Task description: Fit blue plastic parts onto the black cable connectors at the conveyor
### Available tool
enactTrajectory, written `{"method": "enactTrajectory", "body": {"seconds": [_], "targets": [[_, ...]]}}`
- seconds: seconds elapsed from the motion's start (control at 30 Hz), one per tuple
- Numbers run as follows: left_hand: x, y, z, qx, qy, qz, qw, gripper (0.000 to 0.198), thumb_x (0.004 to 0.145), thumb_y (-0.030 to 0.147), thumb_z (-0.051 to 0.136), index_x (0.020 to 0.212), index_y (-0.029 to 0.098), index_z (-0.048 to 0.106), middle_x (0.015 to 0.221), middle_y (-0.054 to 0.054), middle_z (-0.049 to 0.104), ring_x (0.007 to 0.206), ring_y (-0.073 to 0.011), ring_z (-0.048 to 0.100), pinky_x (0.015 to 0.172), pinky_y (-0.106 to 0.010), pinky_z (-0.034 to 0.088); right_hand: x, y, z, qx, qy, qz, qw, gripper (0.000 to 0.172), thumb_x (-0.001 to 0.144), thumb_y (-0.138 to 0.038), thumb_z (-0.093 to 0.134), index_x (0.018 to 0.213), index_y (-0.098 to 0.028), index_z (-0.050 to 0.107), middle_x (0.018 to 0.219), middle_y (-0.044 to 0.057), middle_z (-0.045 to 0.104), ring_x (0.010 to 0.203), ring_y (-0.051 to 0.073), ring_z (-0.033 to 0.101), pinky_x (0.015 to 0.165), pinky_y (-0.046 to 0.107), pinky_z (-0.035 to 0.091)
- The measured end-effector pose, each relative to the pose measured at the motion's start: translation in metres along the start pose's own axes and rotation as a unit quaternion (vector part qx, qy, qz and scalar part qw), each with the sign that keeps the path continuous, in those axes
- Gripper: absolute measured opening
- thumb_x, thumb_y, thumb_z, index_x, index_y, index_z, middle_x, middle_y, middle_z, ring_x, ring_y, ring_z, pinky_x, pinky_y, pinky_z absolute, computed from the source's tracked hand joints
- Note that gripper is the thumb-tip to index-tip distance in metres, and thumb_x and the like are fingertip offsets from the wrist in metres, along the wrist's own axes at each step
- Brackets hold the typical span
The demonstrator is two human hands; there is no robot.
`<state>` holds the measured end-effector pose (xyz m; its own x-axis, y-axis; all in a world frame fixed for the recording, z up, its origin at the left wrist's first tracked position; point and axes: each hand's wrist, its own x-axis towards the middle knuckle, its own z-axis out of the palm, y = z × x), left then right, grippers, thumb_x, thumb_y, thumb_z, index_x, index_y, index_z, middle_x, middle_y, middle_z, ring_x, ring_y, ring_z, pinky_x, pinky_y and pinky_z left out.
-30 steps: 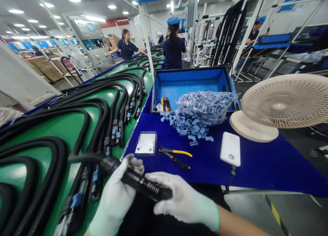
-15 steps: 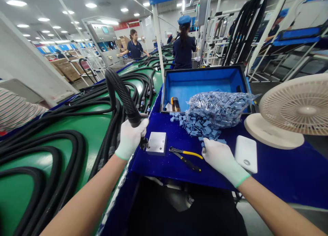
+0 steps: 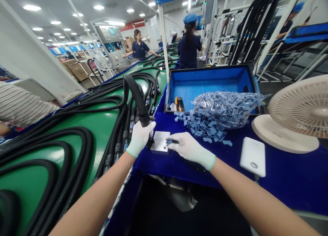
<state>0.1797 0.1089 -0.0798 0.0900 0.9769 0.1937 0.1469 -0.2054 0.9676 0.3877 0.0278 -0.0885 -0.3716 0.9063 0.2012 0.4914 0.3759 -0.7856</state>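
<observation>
1. Holding a black corrugated hose (image 3: 137, 97) in a closed grip, the left hand (image 3: 140, 138) wraps its white-gloved fingers around the hose near its dark connector end (image 3: 151, 143), which sits at the left side of a square metal plate (image 3: 160, 141), close to the left edge of the blue worktop (image 3: 225, 164)
2. The gloved right hand (image 3: 188, 148) has thumb and fingertips pressed together, pinching a small blue clip (image 3: 170, 140) over the right side of the plate; whether the clip touches the metal is hard to tell
3. At the far edge of the worktop stands an open blue-lined case (image 3: 212, 66), holding a small dark-capped bottle (image 3: 180, 103) and a white scrap (image 3: 173, 107)
4. A clear bag of blue clips (image 3: 225, 108) lies across the case's near rim, with loose blue clips (image 3: 202, 130) heaped on the worktop just below it
5. A white power bank (image 3: 253, 156) and a cream desk fan (image 3: 299, 116) sit toward the right edge
6. Coiled black hoses (image 3: 64, 140) lie on a green conveyor belt (image 3: 99, 137) left of the worktop, and a co-worker (image 3: 188, 46) in navy stands beyond the case
</observation>
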Motion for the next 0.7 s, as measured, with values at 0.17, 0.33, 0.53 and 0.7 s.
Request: {"method": "enactTrajectory", "body": {"seconds": [0.17,0.33,0.53,0.7], "targets": [[0.006,-0.001,-0.006,0.015,-0.017,0.013,1.0,0.036,0.079,0.036,0.073,0.105,0.012,0.068,0.069,-0.001,0.064,0.066,-0.0166,0.059,0.07,-0.03,0.048,0.055,0.002,0.03,-0.006,0.001,0.017,1.0,0.015,0.093,-0.026,0.059,0.086,-0.016,0.068,0.074,0.0,0.066,0.063,0.013,0.054,0.062,0.025,0.035],[0.009,-0.005,-0.008,0.008,-0.029,0.001,1.0,0.038,0.078,0.037,0.073,0.106,0.013,0.067,0.077,-0.002,0.066,0.069,-0.0178,0.061,0.07,-0.031,0.049,0.079,0.009,0.041,-0.009,-0.034,0.02,0.999,0.028,0.088,-0.037,0.069,0.072,-0.015,0.065,0.065,-0.003,0.059,0.059,0.011,0.046,0.057,0.024,0.028],[0.004,0.007,-0.005,0.009,-0.024,0.015,1.0,0.036,0.076,0.038,0.076,0.101,0.014,0.068,0.081,-0.004,0.068,0.073,-0.018,0.062,0.074,-0.031,0.051,0.086,0.016,0.034,-0.026,-0.059,0.045,0.997,0.041,0.081,-0.056,0.073,0.073,-0.015,0.073,0.064,-0.001,0.062,0.061,0.012,0.05,0.057,0.025,0.031],[-0.02,0.017,-0.065,0.008,0.094,0.016,0.995,0.048,0.083,0.044,0.069,0.122,0.018,0.057,0.086,-0.002,0.066,0.069,-0.016,0.063,0.066,-0.028,0.053,0.083,0.016,0.033,-0.043,-0.077,0.035,0.995,0.038,0.078,-0.057,0.075,0.083,-0.02,0.078,0.078,0.001,0.072,0.069,0.015,0.06,0.061,0.024,0.038]]}}
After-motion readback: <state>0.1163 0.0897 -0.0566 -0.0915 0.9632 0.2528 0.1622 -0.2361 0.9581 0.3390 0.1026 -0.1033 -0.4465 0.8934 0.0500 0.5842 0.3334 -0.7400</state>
